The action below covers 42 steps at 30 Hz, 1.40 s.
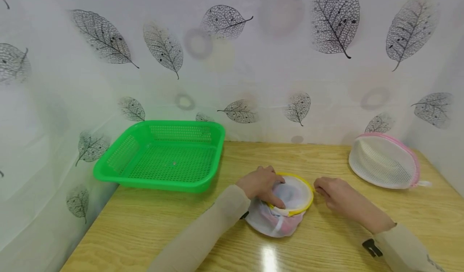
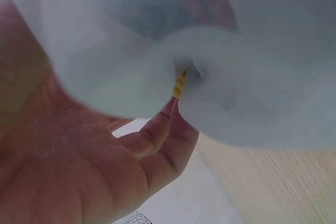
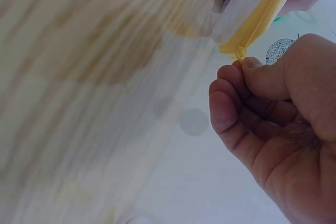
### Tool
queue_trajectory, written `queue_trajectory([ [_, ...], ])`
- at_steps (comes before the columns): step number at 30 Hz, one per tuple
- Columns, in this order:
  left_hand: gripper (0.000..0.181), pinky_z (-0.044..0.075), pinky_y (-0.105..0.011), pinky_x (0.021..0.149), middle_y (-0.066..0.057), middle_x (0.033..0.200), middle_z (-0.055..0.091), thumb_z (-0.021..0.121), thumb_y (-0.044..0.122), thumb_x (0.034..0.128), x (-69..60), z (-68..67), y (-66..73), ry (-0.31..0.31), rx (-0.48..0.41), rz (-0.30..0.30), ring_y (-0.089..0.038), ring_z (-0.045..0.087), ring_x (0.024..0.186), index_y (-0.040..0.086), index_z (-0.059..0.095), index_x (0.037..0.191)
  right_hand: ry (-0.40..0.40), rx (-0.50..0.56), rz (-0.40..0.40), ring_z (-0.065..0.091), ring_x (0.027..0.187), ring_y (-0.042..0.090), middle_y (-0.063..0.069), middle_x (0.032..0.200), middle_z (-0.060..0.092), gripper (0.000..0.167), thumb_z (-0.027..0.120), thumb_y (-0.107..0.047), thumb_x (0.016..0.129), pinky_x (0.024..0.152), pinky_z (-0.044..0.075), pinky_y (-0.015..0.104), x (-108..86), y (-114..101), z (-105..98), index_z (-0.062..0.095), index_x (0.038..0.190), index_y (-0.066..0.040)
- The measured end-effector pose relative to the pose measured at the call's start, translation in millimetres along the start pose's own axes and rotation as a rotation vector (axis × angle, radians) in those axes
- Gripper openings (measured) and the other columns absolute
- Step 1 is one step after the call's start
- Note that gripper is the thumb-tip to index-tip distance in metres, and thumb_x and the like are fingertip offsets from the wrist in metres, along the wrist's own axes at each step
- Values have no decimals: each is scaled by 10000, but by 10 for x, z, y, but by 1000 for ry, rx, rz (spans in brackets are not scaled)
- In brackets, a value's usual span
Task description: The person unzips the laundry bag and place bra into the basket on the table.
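A white mesh bag with a yellow rim (image 1: 294,192) stands low on the table, with pink and blue-grey cloth showing through its mesh. My left hand (image 1: 258,183) grips its left side, thumb across the rim. Close up in the left wrist view, the left hand (image 2: 105,171) has its fingers bent at the pale mesh (image 2: 252,98). At the bag's right edge is my right hand (image 1: 337,195). From the right wrist view, the right hand (image 3: 283,114) pinches a small yellow zip pull (image 3: 241,53) at the end of the yellow zip (image 3: 262,17), its other fingers curled.
A green perforated basket (image 1: 170,185) sits at the back left of the wooden table (image 1: 163,231). Another white mesh bag, with pink trim (image 1: 384,163), lies at the back right. Behind the table hangs a pale sheet with leaf prints (image 1: 268,70).
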State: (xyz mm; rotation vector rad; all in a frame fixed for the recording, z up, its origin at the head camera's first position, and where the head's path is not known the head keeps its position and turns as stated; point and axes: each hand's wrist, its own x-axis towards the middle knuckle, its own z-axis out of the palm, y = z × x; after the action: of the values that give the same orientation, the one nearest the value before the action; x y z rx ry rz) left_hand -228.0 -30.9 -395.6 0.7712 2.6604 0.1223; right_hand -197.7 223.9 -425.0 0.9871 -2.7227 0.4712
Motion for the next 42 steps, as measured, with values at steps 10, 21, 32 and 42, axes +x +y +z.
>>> queue_trajectory([
  [10, 720, 527, -329, 924, -2, 1389, 546, 790, 629, 796, 8, 11, -1, -3, 5, -4, -216, 524, 1157, 343, 597, 1428, 62, -6, -62, 487, 691, -29, -99, 747, 584, 257, 701, 122, 815, 570, 475, 248, -36, 10, 21, 632, 807, -126],
  [21, 719, 534, -329, 912, 3, 1390, 545, 789, 628, 797, 11, 12, 1, -3, -4, -7, -226, 529, 1157, 350, 595, 1431, 50, 9, -54, 414, 673, -55, -119, 730, 540, 262, 698, 120, 831, 552, 423, 203, -69, -31, 3, 625, 799, -129],
  [32, 717, 529, -325, 896, 7, 1391, 536, 783, 633, 799, 8, 12, -1, -6, -9, -10, -221, 513, 1141, 352, 592, 1431, 56, 3, -67, 453, 683, -63, -112, 745, 584, 246, 721, 106, 825, 560, 456, 216, -86, -40, -7, 641, 814, -127],
  [42, 722, 528, -322, 888, 9, 1387, 533, 782, 634, 801, 0, 4, 0, -8, -10, -10, -216, 510, 1133, 352, 587, 1436, 79, 31, -105, 448, 694, -81, -121, 741, 576, 273, 727, 116, 813, 549, 449, 216, -104, -34, 18, 630, 800, -138],
])
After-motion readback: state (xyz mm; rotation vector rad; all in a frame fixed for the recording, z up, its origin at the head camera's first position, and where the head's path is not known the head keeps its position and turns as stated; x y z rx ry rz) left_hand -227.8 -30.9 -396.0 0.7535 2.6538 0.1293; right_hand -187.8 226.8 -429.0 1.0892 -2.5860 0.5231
